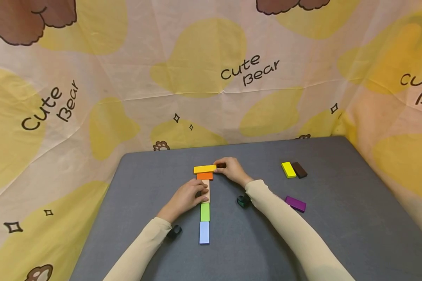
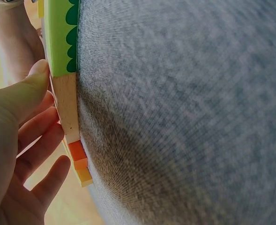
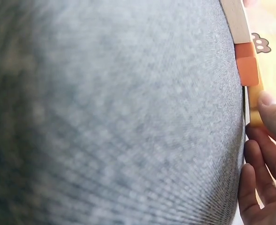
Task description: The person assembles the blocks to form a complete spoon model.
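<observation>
A row of blocks lies on the grey table. From the near end it runs through a light blue block (image 1: 204,232), a green block (image 1: 205,212), a plain wooden block (image 2: 65,108) and an orange block (image 1: 204,176). Across the far end lies a yellow-orange block (image 1: 204,169). My right hand (image 1: 231,170) pinches this block's right end, its thumb (image 3: 267,101) against one face. My left hand (image 1: 187,196) rests on the plain wooden block with fingers loosely bent and apart, its thumb near the green block. A dark patch beside the right fingers is unclear.
On the right of the grey table (image 1: 355,218) lie a bright yellow block (image 1: 288,170) and a dark brown block (image 1: 299,169) side by side. Nearer me is a purple block (image 1: 295,204), close to the right sleeve. Printed cloth (image 1: 197,78) stands behind the table.
</observation>
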The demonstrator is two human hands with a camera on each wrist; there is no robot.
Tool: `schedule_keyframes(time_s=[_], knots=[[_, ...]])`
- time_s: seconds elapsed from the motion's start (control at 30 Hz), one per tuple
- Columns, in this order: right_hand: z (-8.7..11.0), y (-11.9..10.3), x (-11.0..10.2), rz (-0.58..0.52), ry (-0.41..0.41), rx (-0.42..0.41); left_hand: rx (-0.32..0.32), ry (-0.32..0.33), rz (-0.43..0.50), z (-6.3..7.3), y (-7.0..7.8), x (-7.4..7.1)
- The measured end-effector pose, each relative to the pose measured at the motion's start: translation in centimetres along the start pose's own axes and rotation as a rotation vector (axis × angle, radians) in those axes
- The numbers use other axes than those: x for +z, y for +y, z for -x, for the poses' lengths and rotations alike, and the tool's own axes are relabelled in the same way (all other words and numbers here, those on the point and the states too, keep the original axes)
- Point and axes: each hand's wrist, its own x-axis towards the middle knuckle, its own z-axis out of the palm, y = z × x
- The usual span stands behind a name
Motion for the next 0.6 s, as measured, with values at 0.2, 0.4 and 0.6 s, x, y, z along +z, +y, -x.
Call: schedule_keyframes(time_s=[0.2, 0.4, 0.6], knots=[[0.00, 0.03, 0.02, 0.019, -0.004, -0.020, -0.001, 0.001, 0.004, -0.03, -0.05, 0.12], [-0.03, 0.05, 0.03, 0.023, -0.012, -0.016, 0.002, 0.010, 0.008, -0.02, -0.10, 0.20], [-0.11, 0.17, 0.10, 0.031, -0.019, -0.007, 0.005, 0.012, 0.013, -0.07, -0.15, 0.21]])
